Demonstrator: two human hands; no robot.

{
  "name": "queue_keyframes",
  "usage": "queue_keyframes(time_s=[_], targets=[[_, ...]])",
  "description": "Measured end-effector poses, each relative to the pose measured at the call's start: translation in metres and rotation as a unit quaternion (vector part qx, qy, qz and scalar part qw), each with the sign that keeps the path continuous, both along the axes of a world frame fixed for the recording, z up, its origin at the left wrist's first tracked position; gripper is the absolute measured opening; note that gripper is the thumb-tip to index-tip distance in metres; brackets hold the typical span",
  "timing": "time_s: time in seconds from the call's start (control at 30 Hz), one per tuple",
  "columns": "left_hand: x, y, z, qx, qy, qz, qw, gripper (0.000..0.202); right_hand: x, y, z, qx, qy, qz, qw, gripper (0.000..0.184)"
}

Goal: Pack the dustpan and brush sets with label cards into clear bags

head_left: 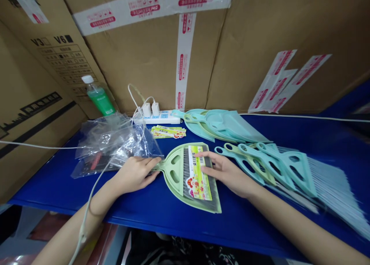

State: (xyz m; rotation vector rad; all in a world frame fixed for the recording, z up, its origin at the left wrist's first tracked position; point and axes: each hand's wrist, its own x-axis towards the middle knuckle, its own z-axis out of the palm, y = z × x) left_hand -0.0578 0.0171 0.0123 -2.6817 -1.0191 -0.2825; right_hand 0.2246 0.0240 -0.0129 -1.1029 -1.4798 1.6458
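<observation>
A: Clock centred on the light green dustpan (185, 199), 12 toward the cardboard. What's the hand pose?

B: Left hand (136, 173) sits at 9, back up, fingers closed round the handle end, thumb on the near side. Its forearm slants in from about 8, with a white cable (84, 222) draped across it. Right hand (228, 173) is at 3, forearm coming from 4. Its thumb and index are slightly apart, tips over the printed label (200, 180) on the brush (179, 168) nested in the pan. Can't tell if they're pinching or just resting tbh.

A: Ok, and the edges?

B: Pan is flat on the blue worktop (254, 230), wide mouth toward 3 to 4. The near edge runs along 6, with a thin strip of blue between it and the pan.

A: Room to move?

B: Best bit is around 4 to 5, below the right forearm. At 12 there's a narrow gap, then loose labels (169, 131) and the power strip (164, 118). Stacked dustpans (228, 122) sit at 1, and the brush pile (300, 172) fills 3, just past the right hand. Clear plastic bags (112, 140) crowd 10, right by the left hand.
</observation>
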Motion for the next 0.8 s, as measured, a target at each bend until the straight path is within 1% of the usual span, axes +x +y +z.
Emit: queue_keyframes(time_s=[0.07,0.13,0.27,0.37,0.43,0.5,0.6,0.7,0.8], targets=[[0.001,0.000,0.000,-0.001,0.007,-0.003,1.000,0.028,0.002,0.002,0.002,0.007,-0.015,-0.001,1.000,0.044],[0.001,0.000,0.001,-0.003,0.009,-0.005,1.000,0.029,0.006,0.003,0.008,0.013,-0.029,0.004,0.999,0.048],[0.001,-0.001,0.003,0.000,-0.005,-0.002,1.000,0.031,0.023,0.004,0.031,0.049,-0.074,-0.003,0.996,0.050],[-0.002,0.000,0.005,0.020,-0.004,0.003,1.000,0.031,0.039,0.004,0.048,0.089,-0.112,-0.030,0.989,0.047],[-0.002,0.000,0.006,0.029,0.011,-0.010,0.999,0.030,0.048,0.005,0.055,0.107,-0.122,-0.057,0.985,0.047],[-0.002,0.000,0.006,0.025,0.027,-0.032,0.999,0.030,0.053,0.006,0.057,0.109,-0.118,-0.087,0.983,0.048],[0.002,-0.002,0.004,0.015,0.038,-0.078,0.996,0.031,0.051,0.009,0.053,0.091,-0.093,-0.114,0.985,0.054],[0.007,-0.007,0.003,-0.004,0.028,-0.129,0.991,0.032,0.044,0.011,0.047,0.064,-0.083,-0.094,0.990,0.059],[0.010,-0.010,0.004,-0.048,0.012,-0.145,0.988,0.032,0.039,0.011,0.044,0.055,-0.090,-0.070,0.992,0.059]])
